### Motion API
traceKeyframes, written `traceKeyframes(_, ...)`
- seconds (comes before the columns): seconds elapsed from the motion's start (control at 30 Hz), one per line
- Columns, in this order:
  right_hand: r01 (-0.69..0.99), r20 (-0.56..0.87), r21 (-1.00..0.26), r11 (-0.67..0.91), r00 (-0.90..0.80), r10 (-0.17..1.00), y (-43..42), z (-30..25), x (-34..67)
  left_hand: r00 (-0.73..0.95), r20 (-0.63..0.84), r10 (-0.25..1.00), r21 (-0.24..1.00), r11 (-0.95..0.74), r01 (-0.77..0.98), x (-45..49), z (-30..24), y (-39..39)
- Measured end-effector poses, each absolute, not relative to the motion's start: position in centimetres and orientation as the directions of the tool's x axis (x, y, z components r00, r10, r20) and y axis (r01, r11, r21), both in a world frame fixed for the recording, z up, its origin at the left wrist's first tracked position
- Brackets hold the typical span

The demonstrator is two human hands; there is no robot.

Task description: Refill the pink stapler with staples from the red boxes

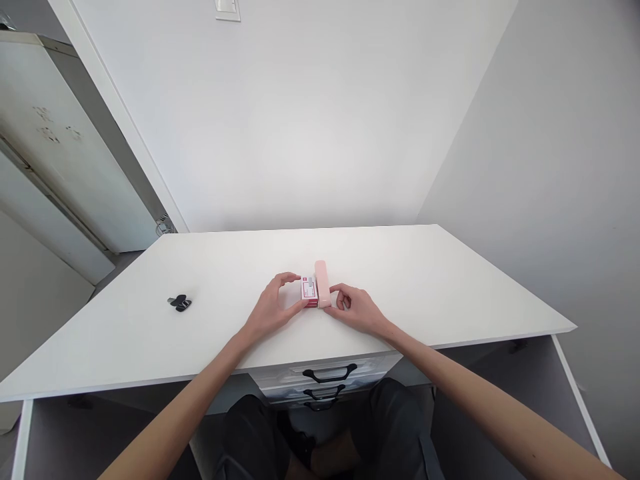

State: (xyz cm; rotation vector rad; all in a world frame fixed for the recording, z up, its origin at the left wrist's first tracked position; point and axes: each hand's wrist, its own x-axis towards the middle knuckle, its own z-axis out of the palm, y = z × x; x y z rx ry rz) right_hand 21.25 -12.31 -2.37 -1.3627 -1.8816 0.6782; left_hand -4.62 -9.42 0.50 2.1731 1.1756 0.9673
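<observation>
A small red and white box (pixel 309 293) lies on the white table (pixel 410 280), touching a pink stapler (pixel 322 283) on its right. My left hand (pixel 274 309) curls round the box, thumb at its near side and fingers at its far corner. My right hand (pixel 356 309) sits just right of the stapler, fingertips pinched against its near end.
Two black binder clips (pixel 179 303) lie on the table's left part. A drawer unit with black handles (pixel 329 375) stands under the table in front of my knees. White walls close in behind and to the right; a door (pixel 55 147) stands at the left.
</observation>
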Motion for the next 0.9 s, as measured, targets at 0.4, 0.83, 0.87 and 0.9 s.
traceKeyframes(0.4, 0.576, 0.227, -0.761, 0.298, -0.195, 0.954, -12.9, -2.1, 21.2, 0.174, 0.613, 0.771, 0.313, -0.439, 0.842, -12.1, 0.5, -11.2)
traceKeyframes(0.83, 0.570, 0.216, -0.768, 0.292, -0.199, 0.956, -13.4, -1.6, 21.1, -0.041, 0.519, 0.854, 0.112, -0.020, 0.993, -20.0, 0.5, -14.6)
traceKeyframes(0.87, 0.570, 0.212, -0.769, 0.290, -0.200, 0.957, -13.4, -1.6, 21.1, -0.046, 0.488, 0.872, 0.117, -0.013, 0.993, -20.0, 0.5, -14.4)
traceKeyframes(0.9, 0.570, 0.211, -0.769, 0.289, -0.201, 0.957, -13.4, -1.5, 21.1, -0.040, 0.460, 0.887, 0.127, -0.021, 0.992, -20.0, 0.4, -14.2)
